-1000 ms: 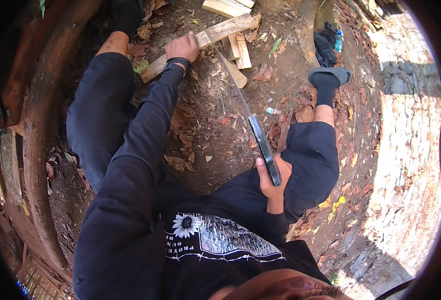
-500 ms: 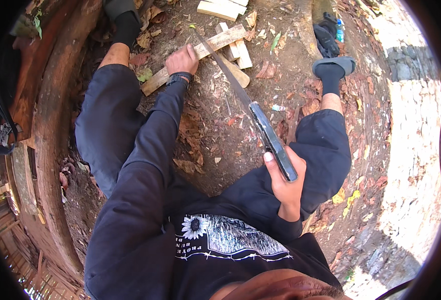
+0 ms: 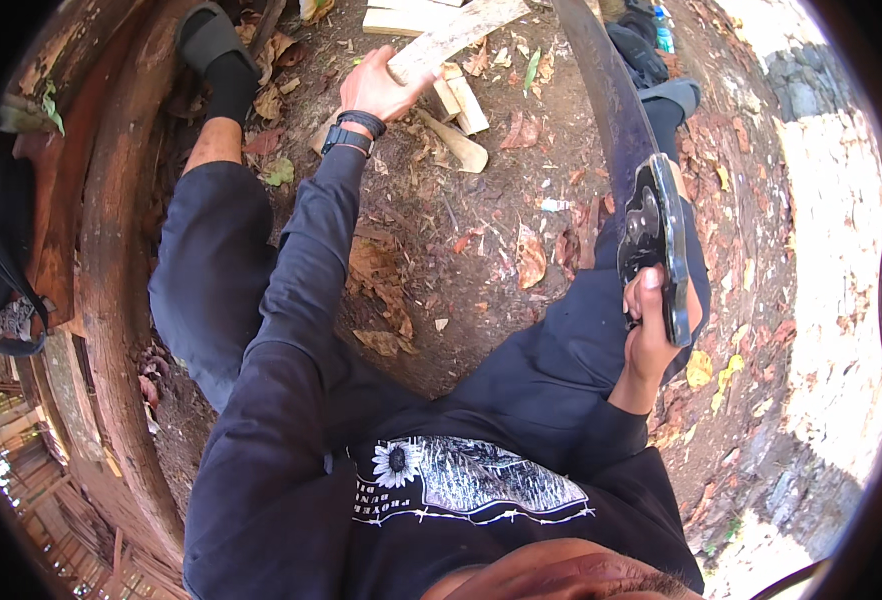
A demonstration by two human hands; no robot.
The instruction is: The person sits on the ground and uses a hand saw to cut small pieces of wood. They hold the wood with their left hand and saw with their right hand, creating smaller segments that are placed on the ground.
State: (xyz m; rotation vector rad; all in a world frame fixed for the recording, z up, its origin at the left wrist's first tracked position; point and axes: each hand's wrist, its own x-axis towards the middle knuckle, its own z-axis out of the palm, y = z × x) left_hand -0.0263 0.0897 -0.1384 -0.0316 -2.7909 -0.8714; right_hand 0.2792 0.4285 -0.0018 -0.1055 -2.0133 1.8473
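Observation:
My left hand [image 3: 386,88] is wrapped round a pale wooden board [image 3: 466,35], which slants up to the right; the near end shows below my wrist. In my right hand [image 3: 651,310] is the handle of a handsaw [image 3: 661,240], held up over my right knee. Its broad dark blade [image 3: 609,95] points away from me, apart from the board. Beneath and beside the board lie short cut wood pieces [image 3: 469,105] and a rounded wooden stick [image 3: 456,143].
More pale planks [image 3: 401,22] lie at the far side. A thick log [image 3: 116,250] runs along the left, with a dark bag [image 3: 1,220] beyond it. A plastic bottle [image 3: 664,32] and dark bag [image 3: 636,50] are at the far right. Dry leaves litter the dirt.
The saw has come off the board and swung up and right, its blade now turned broadside. My left hand has shifted its hold, and the board's far end appears raised.

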